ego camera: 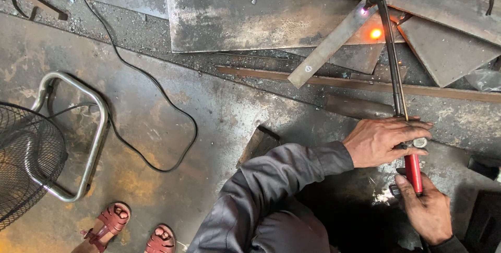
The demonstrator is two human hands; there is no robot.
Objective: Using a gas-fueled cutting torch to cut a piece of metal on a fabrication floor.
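Rusty, scale-strewn workshop floor [156, 127] is carrying everything here. Nearest, the right hand [425, 208] is wrapping its grip around the red handle of the cutting torch [396, 75], the left hand [383, 140] is closing over its valve, steadying the long tube so the flame is biting the flat steel bar [329, 46] beyond, propped on plates.

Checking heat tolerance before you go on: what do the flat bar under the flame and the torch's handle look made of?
The flat bar looks like bare steel: dull grey, scaled, glowing orange nearby. The cutting torch has a dark metal tube; its red handle, gripped by the right hand, looks plastic or painted. The left hand covers the valve.
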